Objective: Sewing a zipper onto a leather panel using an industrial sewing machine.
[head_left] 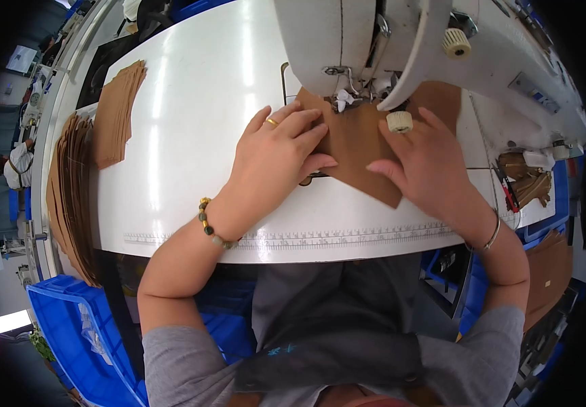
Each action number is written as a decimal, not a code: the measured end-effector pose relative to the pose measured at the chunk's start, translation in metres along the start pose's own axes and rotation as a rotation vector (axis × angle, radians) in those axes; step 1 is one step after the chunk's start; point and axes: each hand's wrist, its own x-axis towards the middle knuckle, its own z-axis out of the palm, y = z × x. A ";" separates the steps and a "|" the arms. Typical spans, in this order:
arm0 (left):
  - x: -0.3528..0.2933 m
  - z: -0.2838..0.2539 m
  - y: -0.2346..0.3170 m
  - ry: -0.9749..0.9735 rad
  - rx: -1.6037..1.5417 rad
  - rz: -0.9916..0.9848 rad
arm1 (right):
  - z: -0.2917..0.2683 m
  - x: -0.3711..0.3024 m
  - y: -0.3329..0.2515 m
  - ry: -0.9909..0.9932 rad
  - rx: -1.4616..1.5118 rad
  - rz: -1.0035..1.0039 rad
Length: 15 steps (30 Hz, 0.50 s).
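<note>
A flat brown piece, leather or fabric (357,149), lies under the needle area (347,100) of a white sewing machine (310,41). My left hand (276,146) rests with spread fingers on its left edge, the fingertips just short of the needle area. On the right part of the piece lies my right hand (428,163), fingers stretched out and thumb apart. A cream knob (399,122) of the machine hides part of the right fingers. The near corner of the piece points toward me between the hands. Neither hand grasps anything.
Stacks of brown pieces (118,115) lie at the table's left, one pile (69,197) overhanging the edge. A ruler strip (306,239) runs along the front edge. Blue bins (76,339) stand below left. Red-handled snippers (508,193) and small brown parts (530,183) sit at right.
</note>
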 end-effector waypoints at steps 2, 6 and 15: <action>-0.013 -0.012 0.008 0.023 -0.016 -0.009 | -0.009 -0.018 -0.017 0.036 0.020 -0.116; -0.052 -0.033 0.030 -0.036 0.055 0.057 | -0.012 -0.038 -0.036 0.032 0.147 -0.346; -0.072 -0.035 0.054 0.039 -0.087 0.273 | -0.018 -0.012 -0.029 0.247 0.306 -0.373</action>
